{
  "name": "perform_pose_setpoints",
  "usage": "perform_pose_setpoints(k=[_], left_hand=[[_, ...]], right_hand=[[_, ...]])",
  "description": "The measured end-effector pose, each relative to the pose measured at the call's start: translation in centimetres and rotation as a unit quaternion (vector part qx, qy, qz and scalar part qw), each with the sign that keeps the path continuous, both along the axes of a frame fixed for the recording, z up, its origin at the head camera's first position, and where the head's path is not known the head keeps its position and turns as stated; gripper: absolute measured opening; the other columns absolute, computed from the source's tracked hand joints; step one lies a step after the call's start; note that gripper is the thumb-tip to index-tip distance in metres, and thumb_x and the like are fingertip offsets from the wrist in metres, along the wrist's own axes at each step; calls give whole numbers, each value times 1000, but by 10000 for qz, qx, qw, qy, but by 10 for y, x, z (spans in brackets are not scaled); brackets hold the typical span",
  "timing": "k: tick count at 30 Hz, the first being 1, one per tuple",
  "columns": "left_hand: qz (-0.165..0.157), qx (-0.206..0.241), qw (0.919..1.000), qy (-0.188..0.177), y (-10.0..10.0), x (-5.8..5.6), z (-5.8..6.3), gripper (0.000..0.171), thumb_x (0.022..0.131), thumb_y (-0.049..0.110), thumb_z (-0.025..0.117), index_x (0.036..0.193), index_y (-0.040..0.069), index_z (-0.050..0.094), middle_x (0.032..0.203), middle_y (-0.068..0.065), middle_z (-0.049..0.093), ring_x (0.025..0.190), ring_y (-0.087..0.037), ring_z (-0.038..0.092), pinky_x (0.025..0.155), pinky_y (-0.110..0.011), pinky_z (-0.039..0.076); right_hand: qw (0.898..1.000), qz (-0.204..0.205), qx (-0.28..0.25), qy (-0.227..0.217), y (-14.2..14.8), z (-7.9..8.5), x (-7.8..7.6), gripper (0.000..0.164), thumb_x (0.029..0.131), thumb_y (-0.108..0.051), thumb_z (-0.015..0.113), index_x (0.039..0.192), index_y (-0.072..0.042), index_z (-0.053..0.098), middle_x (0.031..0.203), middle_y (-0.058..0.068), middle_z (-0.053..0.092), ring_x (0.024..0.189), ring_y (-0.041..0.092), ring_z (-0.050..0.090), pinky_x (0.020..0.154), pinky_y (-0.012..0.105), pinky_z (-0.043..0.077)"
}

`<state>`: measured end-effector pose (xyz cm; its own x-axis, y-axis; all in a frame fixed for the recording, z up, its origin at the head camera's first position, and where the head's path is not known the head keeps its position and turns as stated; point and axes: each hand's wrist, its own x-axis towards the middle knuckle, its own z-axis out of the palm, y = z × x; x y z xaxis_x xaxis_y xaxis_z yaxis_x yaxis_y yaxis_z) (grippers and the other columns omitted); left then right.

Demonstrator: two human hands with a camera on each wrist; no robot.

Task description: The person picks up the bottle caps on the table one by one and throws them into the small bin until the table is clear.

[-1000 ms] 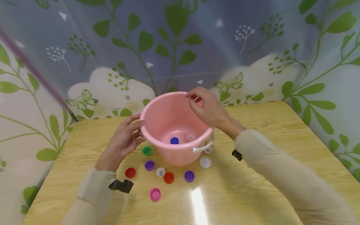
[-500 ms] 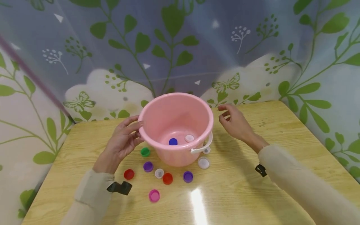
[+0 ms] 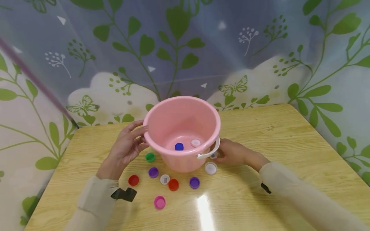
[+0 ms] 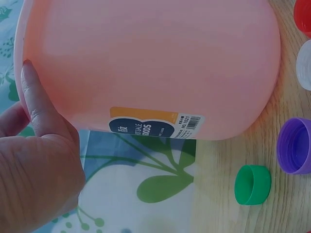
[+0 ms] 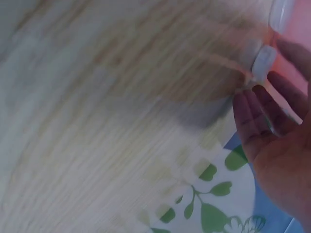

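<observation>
A pink bucket with a white handle stands on the table. Inside lie a blue bottle cap and a white cap. My left hand holds the bucket's rim at its left side, fingers at the edge. To the right of the bucket, low at the table, my right hand reaches a small white cap; its fingers are loosely bent, fingertips right at the cap. The bucket handle partly hides these fingertips in the head view. Just in front lies a larger white cap.
Several more caps lie before the bucket: green, purple, red, white, another red, another purple and pink. Leaf-patterned cloth hangs behind the wooden table.
My right hand has moved from above the bucket's right rim, out to the right, then down to the small white cap beside the bucket. My left hand stays at the rim.
</observation>
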<state>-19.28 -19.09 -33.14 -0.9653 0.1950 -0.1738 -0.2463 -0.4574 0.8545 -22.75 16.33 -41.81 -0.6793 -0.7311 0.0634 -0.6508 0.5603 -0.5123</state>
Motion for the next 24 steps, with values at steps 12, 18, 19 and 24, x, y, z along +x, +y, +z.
perform_pose_setpoints(k=[12, 18, 19, 24], left_hand=[[83, 0, 9999, -108, 2, 0, -1, 36, 93, 7, 61, 125, 5, 45, 81, -9, 59, 61, -15, 62, 59, -26, 57], [48, 49, 10000, -20, 0, -1, 0, 37, 94, 6, 61, 126, 4, 43, 80, -9, 59, 61, -15, 62, 59, -25, 57], [43, 51, 10000, -8, 0, -1, 0, 37, 94, 5, 61, 126, 3, 43, 80, -9, 59, 62, -15, 62, 59, -25, 57], [88, 7, 10000, -28, 0, -1, -1, 38, 93, 5, 61, 127, 2, 44, 81, -9, 59, 62, -15, 62, 60, -26, 57]], right_hand=[[9998, -51, -167, 101, -5, -9, 3, 18, 88, -7, 67, 99, -16, 57, 86, 4, 54, 76, 20, 54, 64, 27, 46], [9997, -154, -96, 132, -5, -7, 4, 14, 89, -9, 67, 94, -17, 56, 84, 2, 54, 75, 19, 53, 64, 28, 45], [9997, -158, -73, 161, -5, -7, 5, 13, 90, -10, 67, 94, -17, 56, 85, 2, 54, 76, 19, 54, 65, 28, 45], [9995, -316, -53, 45, -1, -6, 4, 12, 91, -14, 67, 96, -19, 57, 85, 1, 55, 74, 15, 53, 64, 27, 46]])
